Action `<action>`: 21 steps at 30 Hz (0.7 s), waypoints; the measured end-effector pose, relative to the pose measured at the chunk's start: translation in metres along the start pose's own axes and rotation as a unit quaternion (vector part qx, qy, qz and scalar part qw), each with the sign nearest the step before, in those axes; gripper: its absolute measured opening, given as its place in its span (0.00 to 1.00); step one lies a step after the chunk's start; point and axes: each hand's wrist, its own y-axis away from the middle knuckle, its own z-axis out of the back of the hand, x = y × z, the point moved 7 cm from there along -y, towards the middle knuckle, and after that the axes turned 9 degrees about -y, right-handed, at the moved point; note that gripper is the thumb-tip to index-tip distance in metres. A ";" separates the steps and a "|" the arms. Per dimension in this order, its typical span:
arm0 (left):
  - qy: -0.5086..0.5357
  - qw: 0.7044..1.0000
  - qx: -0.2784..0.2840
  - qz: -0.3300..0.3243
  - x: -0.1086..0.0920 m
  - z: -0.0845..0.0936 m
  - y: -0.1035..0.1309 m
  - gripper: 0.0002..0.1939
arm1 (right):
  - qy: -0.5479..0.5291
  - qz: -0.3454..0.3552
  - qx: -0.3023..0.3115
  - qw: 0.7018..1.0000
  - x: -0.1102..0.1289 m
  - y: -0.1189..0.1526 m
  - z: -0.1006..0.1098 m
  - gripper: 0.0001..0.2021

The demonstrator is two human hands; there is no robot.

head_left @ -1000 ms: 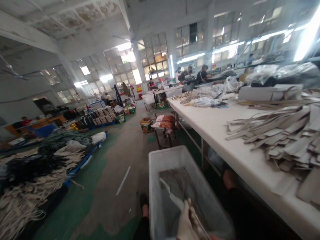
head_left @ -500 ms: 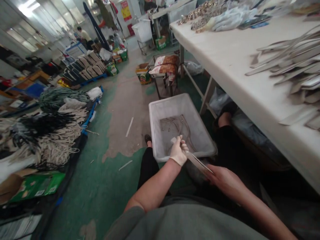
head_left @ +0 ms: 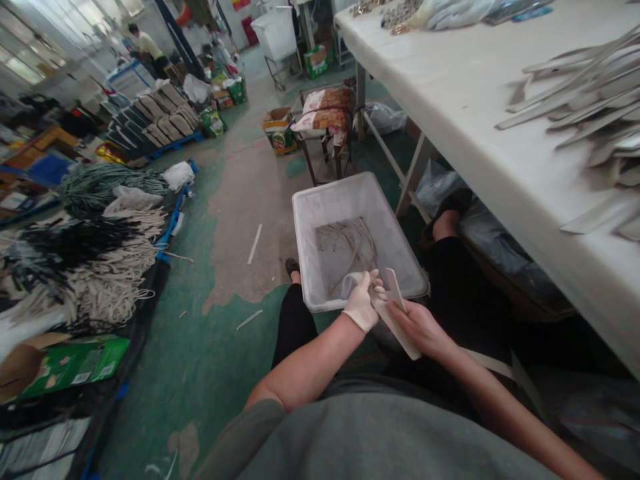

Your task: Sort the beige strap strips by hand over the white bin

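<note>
Over the bin (head_left: 320, 200), both hands' grip pinches the strip (head_left: 397, 313)

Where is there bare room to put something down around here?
The table is bare between the hardware pile and the strips. The far half of the bin is bare. It is crowded where both hands hold a strip.

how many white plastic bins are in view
2. One bin sits on the floor at the person's knees, just beyond the gloved left hand and bare right hand holding a strip. Another bin stands far up the aisle. More may be hidden.
</note>
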 end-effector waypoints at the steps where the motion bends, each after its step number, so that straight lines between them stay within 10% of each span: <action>1: 0.014 1.000 0.008 0.014 -0.004 0.000 0.002 0.13 | -0.021 0.014 -0.025 0.999 -0.004 0.002 0.006 0.24; 5: 0.062 0.997 0.020 0.052 -0.017 0.004 0.008 0.14 | 0.070 0.172 -0.118 0.976 0.001 0.023 0.029 0.17; 12: 0.046 0.996 0.041 0.066 -0.005 0.005 0.006 0.16 | 0.273 0.332 -0.006 0.903 0.037 0.049 -0.001 0.23; 21: -0.026 0.979 0.173 0.105 0.020 -0.003 0.004 0.21 | 0.067 0.344 -0.066 0.934 0.057 0.030 0.019 0.13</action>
